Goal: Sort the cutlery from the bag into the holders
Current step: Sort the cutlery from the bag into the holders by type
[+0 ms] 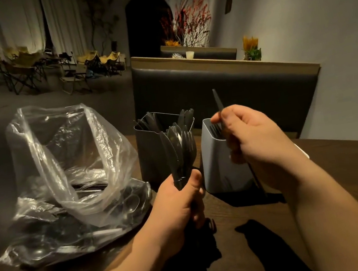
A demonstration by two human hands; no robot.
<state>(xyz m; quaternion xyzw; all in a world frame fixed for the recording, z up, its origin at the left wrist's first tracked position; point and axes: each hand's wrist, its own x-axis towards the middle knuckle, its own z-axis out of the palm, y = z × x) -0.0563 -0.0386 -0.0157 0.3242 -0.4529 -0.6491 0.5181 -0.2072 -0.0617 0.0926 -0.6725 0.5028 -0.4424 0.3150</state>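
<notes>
While left hand [179, 202] grips a cutlery bunch [179, 151], right hand [252, 144] pinches one black piece [217, 101] above grey holder [219, 166]; its type unreadable.

1. The bag [70, 166] is clear plastic with white shine on its folds; the cutlery inside it looks black.
2. The bundle [179, 151] of knives, forks and spoons is all black.
3. The single piece [217, 101] is also black, with a grey shine near its top.
4. The back holder [150, 154] is dark grey to black, with a pale rim.
5. The near holder [215, 162] is light grey, and the forks [216, 130] in it are black.
6. The table [347, 169] is dark brown with a wood grain pattern.
7. The bench [223, 81] is black with a tan wood edge on top.
8. The wall [319, 19] is pale grey.
9. The flowers [250, 43] are orange and yellow with green leaves.
</notes>
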